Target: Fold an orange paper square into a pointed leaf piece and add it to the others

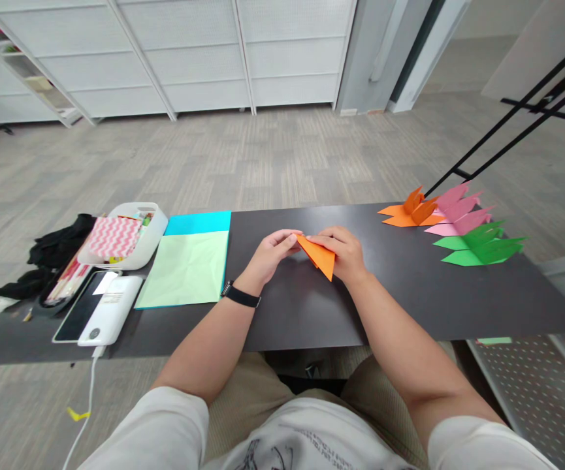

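Note:
A folded piece of orange paper (pixel 319 256), roughly triangular, is held between my two hands above the dark table (pixel 296 320). My left hand (pixel 276 250) pinches its upper left corner between thumb and fingers. On the other side, my right hand (pixel 341 249) grips the paper's right edge, thumb on top and fingers curled behind it. The paper's pointed end hangs down toward me. Some of the fingers behind the paper are hidden.
Folded orange (pixel 409 210), pink (pixel 461 212) and green (pixel 481 245) paper figures stand at the right. Pale green sheets (pixel 184 267) lie over blue ones on the left. Beyond them are a white basket (pixel 152 241), a phone (pixel 79 313), a cabled white power bank (pixel 110 310) and black cloth (pixel 61 241).

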`<state>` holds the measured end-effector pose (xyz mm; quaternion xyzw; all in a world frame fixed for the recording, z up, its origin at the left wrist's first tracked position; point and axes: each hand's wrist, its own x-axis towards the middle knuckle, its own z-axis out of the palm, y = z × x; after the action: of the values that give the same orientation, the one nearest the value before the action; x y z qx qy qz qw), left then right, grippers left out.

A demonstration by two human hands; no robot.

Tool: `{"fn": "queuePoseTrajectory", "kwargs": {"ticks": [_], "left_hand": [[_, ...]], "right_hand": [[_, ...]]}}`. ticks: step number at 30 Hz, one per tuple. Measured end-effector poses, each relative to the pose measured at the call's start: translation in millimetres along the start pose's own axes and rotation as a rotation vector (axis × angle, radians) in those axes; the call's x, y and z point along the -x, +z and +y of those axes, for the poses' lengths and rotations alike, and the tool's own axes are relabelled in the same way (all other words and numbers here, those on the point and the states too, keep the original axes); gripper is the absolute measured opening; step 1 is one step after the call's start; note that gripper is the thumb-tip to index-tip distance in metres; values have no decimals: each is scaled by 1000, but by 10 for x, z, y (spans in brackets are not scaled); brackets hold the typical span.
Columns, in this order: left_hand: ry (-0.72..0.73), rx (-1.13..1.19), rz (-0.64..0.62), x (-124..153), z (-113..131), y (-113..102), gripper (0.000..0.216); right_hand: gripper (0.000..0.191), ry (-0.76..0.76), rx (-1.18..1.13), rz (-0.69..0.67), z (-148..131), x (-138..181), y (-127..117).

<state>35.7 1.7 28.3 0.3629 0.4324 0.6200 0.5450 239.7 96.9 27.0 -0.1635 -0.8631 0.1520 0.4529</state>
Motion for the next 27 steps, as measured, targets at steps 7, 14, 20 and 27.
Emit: {"fn": "queuePoseTrajectory", "kwargs": {"ticks": [7,14,20,27], "left_hand": [[-35,13,-4,3,-3,1,39],[-41,6,-13,7,-3,17,41],[-43,-4,32,-9,-14,-4,43],[-65,164,132,-49,18,-105,45]], "right_hand": [[31,-32,24,55,-38,-10,-23],[22,87,-35,48,-76,-11,-21],[31,251,-126,32,-91,-21,3],[53,429,-341,113,47,-2,91]]}}
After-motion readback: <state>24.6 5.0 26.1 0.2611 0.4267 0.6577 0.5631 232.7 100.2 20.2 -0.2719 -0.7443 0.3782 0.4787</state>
